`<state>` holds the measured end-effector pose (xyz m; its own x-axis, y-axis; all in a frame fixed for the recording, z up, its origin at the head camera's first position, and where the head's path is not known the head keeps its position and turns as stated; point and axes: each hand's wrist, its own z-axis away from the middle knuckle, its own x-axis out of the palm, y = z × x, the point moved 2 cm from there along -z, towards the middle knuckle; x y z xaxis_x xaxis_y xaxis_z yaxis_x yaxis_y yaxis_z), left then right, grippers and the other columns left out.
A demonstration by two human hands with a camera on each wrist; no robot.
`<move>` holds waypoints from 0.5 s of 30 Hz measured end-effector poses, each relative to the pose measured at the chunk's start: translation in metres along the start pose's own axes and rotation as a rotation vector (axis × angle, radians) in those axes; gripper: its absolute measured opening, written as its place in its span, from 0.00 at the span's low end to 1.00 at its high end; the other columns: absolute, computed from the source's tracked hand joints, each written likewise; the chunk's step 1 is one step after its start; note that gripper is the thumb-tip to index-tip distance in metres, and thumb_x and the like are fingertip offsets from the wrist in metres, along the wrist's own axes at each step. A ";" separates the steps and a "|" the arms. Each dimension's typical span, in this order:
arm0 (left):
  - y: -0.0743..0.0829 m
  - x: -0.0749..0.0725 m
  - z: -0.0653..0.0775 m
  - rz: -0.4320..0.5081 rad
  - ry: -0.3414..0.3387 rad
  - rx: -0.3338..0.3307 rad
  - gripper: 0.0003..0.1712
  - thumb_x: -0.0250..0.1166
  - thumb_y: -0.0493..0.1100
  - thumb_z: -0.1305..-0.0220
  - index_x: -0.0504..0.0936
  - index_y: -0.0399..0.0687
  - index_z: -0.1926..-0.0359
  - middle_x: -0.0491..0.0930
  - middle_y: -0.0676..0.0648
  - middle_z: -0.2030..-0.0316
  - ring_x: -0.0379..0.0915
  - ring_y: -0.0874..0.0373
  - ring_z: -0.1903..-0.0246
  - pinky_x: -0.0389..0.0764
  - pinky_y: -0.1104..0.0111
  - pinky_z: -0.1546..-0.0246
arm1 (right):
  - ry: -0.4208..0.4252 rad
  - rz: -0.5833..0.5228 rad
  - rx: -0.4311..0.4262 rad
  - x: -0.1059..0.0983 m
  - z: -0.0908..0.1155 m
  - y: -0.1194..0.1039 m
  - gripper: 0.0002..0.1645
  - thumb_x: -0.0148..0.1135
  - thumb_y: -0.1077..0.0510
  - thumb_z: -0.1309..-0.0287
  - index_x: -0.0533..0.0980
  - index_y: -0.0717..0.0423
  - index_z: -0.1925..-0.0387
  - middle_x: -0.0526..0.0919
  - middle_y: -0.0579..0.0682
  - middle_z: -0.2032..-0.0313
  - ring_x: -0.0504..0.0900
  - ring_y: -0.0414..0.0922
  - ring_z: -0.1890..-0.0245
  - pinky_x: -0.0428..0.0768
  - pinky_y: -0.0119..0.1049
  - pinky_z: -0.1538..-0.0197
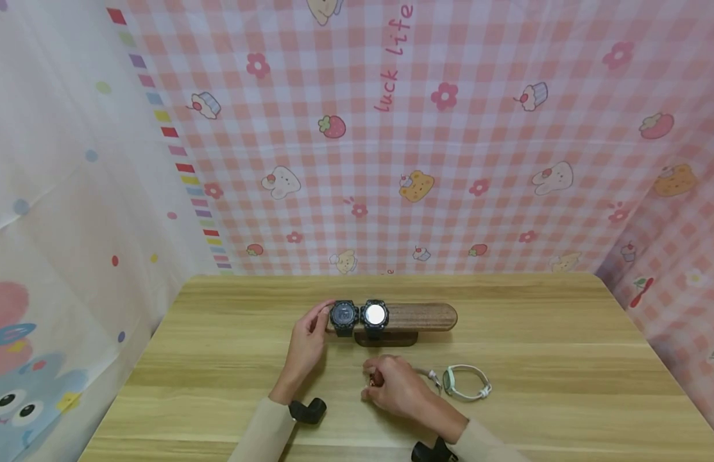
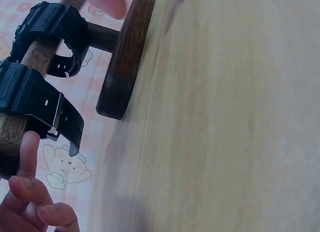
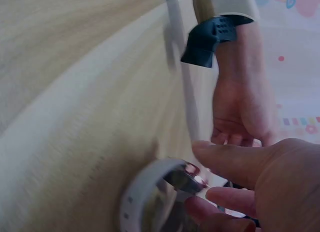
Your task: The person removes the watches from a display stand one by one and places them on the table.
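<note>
My left hand [image 1: 307,343] grips the left end of a dark wooden watch stand [image 1: 423,317], one finger lying against the bar beneath a watch strap in the left wrist view. Side by side on the bar sit two black digital watches: one [image 1: 344,314] beside the left hand, the other [image 1: 374,314] with a bright, glaring face. In front of the stand, my right hand [image 1: 399,387] has its thumb and fingers around a watch with a rose-gold case [image 3: 192,171] and a white strap [image 3: 134,199]. Its dial is mostly hidden.
Right of that hand, a pale green watch [image 1: 468,383] with a white strap lies on its side, its band forming a loop. The wooden table [image 1: 541,333] meets a pink checked cloth [image 1: 507,212] behind. Black wrist mounts [image 1: 308,411] sit on both forearms.
</note>
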<state>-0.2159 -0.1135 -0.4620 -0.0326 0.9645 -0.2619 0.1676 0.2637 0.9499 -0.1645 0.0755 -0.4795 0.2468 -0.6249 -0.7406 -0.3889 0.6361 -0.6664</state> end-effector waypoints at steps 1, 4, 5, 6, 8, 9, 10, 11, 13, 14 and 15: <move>0.000 0.000 0.000 0.001 0.001 0.004 0.18 0.50 0.39 0.22 0.78 0.41 0.38 0.72 0.28 0.72 0.80 0.34 0.64 0.78 0.67 0.72 | 0.003 -0.012 0.009 -0.002 0.000 0.000 0.23 0.76 0.61 0.51 0.81 0.66 0.52 0.72 0.39 0.82 0.67 0.31 0.80 0.70 0.27 0.74; -0.001 0.000 0.000 0.004 0.002 0.005 0.18 0.50 0.39 0.22 0.78 0.41 0.38 0.73 0.29 0.73 0.81 0.35 0.65 0.79 0.63 0.71 | 0.008 -0.015 0.022 -0.009 0.000 -0.001 0.24 0.74 0.59 0.47 0.80 0.65 0.49 0.75 0.41 0.77 0.69 0.33 0.78 0.71 0.28 0.73; -0.003 0.000 -0.001 0.001 0.003 0.003 0.18 0.50 0.40 0.22 0.78 0.41 0.38 0.73 0.30 0.73 0.81 0.35 0.65 0.79 0.63 0.71 | 0.014 -0.014 0.015 -0.012 0.000 -0.001 0.24 0.74 0.58 0.46 0.80 0.65 0.49 0.76 0.42 0.75 0.70 0.34 0.77 0.71 0.28 0.73; -0.008 0.001 -0.003 -0.002 0.003 -0.007 0.19 0.50 0.40 0.22 0.78 0.42 0.38 0.73 0.29 0.72 0.80 0.35 0.64 0.79 0.64 0.72 | 0.018 -0.014 0.015 -0.015 0.000 -0.001 0.24 0.73 0.57 0.45 0.80 0.64 0.49 0.77 0.43 0.73 0.70 0.35 0.76 0.71 0.29 0.72; -0.019 0.002 -0.006 0.001 0.011 -0.010 0.19 0.50 0.42 0.22 0.78 0.43 0.38 0.73 0.30 0.72 0.81 0.36 0.65 0.77 0.66 0.73 | 0.037 -0.002 0.002 -0.021 0.001 -0.002 0.23 0.72 0.56 0.44 0.81 0.62 0.49 0.77 0.44 0.71 0.70 0.35 0.76 0.70 0.29 0.73; -0.025 0.003 -0.008 0.000 0.015 -0.008 0.19 0.51 0.43 0.22 0.78 0.43 0.38 0.73 0.30 0.73 0.81 0.37 0.65 0.77 0.66 0.73 | 0.052 0.004 -0.011 -0.024 0.001 -0.003 0.22 0.72 0.56 0.43 0.81 0.61 0.49 0.77 0.44 0.70 0.69 0.35 0.76 0.70 0.29 0.74; -0.030 0.004 -0.009 0.002 0.018 -0.008 0.19 0.51 0.44 0.22 0.78 0.44 0.37 0.73 0.32 0.73 0.81 0.39 0.66 0.77 0.67 0.73 | 0.070 0.010 -0.023 -0.027 0.001 -0.003 0.21 0.72 0.56 0.43 0.81 0.61 0.49 0.77 0.45 0.69 0.69 0.35 0.76 0.70 0.28 0.74; -0.036 0.004 -0.011 0.004 0.022 -0.004 0.20 0.51 0.45 0.22 0.78 0.44 0.38 0.73 0.33 0.73 0.82 0.41 0.66 0.78 0.66 0.73 | 0.087 0.010 -0.033 -0.030 0.002 -0.004 0.20 0.71 0.57 0.42 0.81 0.60 0.50 0.77 0.45 0.68 0.69 0.34 0.76 0.70 0.28 0.74; -0.041 0.005 -0.012 0.009 0.028 0.011 0.20 0.52 0.47 0.22 0.78 0.45 0.38 0.72 0.36 0.74 0.82 0.44 0.67 0.78 0.66 0.74 | 0.123 0.014 -0.047 -0.037 0.003 -0.003 0.19 0.71 0.57 0.42 0.82 0.59 0.50 0.78 0.45 0.67 0.67 0.33 0.77 0.69 0.28 0.75; -0.041 0.005 -0.012 0.008 0.028 0.014 0.20 0.52 0.48 0.22 0.78 0.46 0.38 0.72 0.36 0.75 0.82 0.45 0.68 0.78 0.67 0.74 | 0.144 0.015 -0.055 -0.040 0.003 -0.003 0.19 0.71 0.57 0.42 0.82 0.59 0.50 0.78 0.46 0.67 0.66 0.32 0.77 0.69 0.28 0.75; -0.041 0.005 -0.013 0.006 0.027 0.015 0.21 0.51 0.49 0.22 0.79 0.46 0.38 0.72 0.36 0.75 0.82 0.45 0.68 0.77 0.68 0.75 | 0.167 0.016 -0.064 -0.043 0.003 -0.002 0.19 0.72 0.57 0.43 0.82 0.58 0.50 0.79 0.46 0.65 0.66 0.32 0.77 0.69 0.27 0.75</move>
<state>-0.2353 -0.1193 -0.4999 -0.0586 0.9661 -0.2516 0.1829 0.2581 0.9486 -0.1714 0.1029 -0.4468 0.0912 -0.6851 -0.7228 -0.4484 0.6198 -0.6441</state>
